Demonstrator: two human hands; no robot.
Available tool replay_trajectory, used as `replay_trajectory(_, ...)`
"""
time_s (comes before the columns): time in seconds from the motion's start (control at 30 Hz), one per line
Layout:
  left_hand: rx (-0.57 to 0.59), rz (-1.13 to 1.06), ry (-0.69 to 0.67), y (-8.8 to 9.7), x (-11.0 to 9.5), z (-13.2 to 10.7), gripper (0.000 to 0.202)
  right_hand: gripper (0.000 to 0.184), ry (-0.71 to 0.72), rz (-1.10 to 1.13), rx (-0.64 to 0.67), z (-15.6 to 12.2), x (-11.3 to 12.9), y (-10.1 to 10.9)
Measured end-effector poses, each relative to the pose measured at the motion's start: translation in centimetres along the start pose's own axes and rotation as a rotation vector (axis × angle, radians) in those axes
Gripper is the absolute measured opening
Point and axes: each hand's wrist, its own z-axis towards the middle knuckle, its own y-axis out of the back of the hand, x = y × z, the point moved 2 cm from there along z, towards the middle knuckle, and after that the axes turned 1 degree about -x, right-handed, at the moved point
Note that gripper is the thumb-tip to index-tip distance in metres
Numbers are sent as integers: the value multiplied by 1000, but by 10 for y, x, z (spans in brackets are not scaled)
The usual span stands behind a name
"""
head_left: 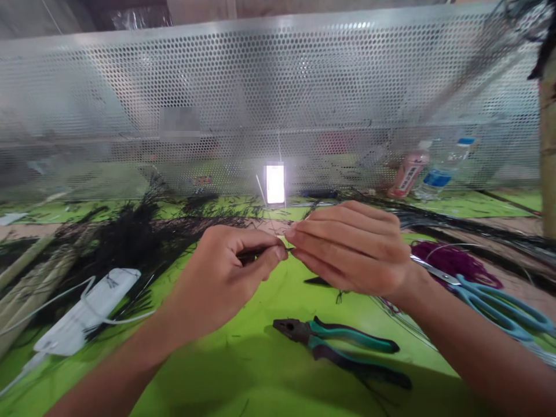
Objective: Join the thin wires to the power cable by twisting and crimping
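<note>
My left hand (237, 269) is closed in a pinch, thumb against the bent forefinger, on a thin dark strand (290, 249). My right hand (351, 246) meets it from the right, its fingers pressed together at the strand's other end. Only a short bit of the strand shows between the fingertips; the rest is hidden in the hands. Below them, pliers (299, 331) with green and black handles lie on the green work surface (208, 370). A dark pointed tip (316, 281) sticks out from under my right hand.
A white power strip (102, 301) with a cable and heaps of black strands (134, 231) lie left. Blue-handled scissors (482, 295) and purple cord (460, 263) lie right. Behind stand a lit phone (275, 184), a pink bottle (408, 171), a clear bottle (443, 171) and a perforated metal panel (243, 81).
</note>
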Motion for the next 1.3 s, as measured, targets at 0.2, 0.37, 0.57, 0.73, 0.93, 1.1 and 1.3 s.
replay_trajectory(0.2, -16, 52, -54, -1, -2, -2, 28, 13, -101, 95, 123, 1, 2, 0)
replay_trajectory(0.37, -91, 149, -148, -3, -3, -3, 21, 17, -534, 470, 354, 10, 0, -1)
replay_trajectory(0.57, -135, 117, -97, 5, -7, -3, 17, 9, -537, 581, 315, 11, 2, -4)
replay_trajectory(0.73, -70, -90, -9, 9, -3, -1, 17, 23, -101, 79, 18, 4, 13, 1)
replay_trajectory(0.93, -14, -77, -51, 9, -6, -4, 25, 18, -36, 40, -22, 2, 16, 3)
replay_trajectory(1.1, -32, -23, -54, 7, -7, -7, 28, 6, -197, 98, -26, 10, 18, 0)
replay_trajectory(1.3, -30, 67, -169, 0, -8, -6, 24, 12, -860, 640, 180, 16, 12, -2)
